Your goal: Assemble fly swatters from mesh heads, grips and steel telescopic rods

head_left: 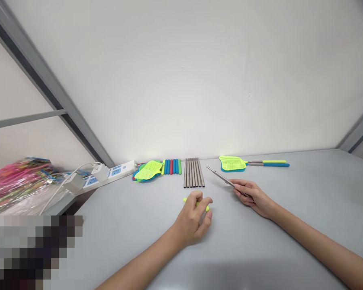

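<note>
My left hand (195,219) is curled around a short yellow-green handle grip (185,199), whose two ends show past the fingers. To its right, my right hand (252,196) pinches a thin silver metal rod (219,175) that tilts up and to the left, its narrow tip in the air. Several metal tubes (194,173) lie side by side beyond my hands. Left of them is a row of coloured handle grips (171,166) in blue, red, green and yellow. Beside that row, perforated fly swatter heads (148,170) are piled, a yellow-green one on top.
Two fly swatters with handles (233,163), yellow-green over blue, lie near the wall at the right. A white power strip (117,171) with plugs and a cable stands at the left edge. Plastic-bagged colourful goods (27,185) are heaped farther left. A white wall (181,80) closes off the table's back.
</note>
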Available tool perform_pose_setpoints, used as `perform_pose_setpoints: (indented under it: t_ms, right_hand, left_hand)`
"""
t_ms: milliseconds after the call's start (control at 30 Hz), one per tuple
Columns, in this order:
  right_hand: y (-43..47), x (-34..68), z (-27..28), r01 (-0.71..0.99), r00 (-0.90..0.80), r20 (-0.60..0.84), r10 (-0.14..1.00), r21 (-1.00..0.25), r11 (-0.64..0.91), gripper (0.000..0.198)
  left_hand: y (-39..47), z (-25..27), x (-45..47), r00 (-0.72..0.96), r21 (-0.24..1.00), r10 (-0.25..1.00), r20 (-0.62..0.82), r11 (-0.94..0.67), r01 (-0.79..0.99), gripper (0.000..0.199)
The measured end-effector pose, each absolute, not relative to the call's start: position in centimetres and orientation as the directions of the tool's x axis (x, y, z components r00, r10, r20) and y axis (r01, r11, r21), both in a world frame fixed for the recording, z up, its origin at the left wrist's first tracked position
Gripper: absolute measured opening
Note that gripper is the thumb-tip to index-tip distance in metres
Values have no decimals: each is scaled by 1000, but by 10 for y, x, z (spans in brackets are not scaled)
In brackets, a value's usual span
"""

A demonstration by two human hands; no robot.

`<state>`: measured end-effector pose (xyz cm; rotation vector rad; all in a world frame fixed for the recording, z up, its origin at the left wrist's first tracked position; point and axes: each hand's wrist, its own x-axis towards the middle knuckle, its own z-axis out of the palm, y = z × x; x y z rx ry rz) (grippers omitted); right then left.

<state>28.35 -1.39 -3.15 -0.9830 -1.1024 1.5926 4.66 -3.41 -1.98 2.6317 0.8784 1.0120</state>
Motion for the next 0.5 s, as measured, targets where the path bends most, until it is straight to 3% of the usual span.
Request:
perform_pose_setpoints:
  t_ms: [133, 233, 367, 500]
  right_hand:
    - [-13, 283, -30, -219, -288, -110, 951, -960, -177, 27]
    - [-13, 283, -30, -194, -312, -97, 945, -967, -163, 25]
    - [-16, 284, -29, -135, -369, -87, 925, -980, -146, 20]
    - [-18, 288, -29, -58, -405, -105, 908, -988, -140, 20]
  left_hand:
    - [-35, -22, 45, 370, 555, 708, 602, -704, 444, 25]
    - [-34, -19, 49, 92, 753, 793, 603, -603, 262, 23]
    - [-29, -14, 52, -61, 899, 907, 416, -420, -123, 14]
    - [-19, -16, 48, -152, 940, 950, 272, -296, -171, 13]
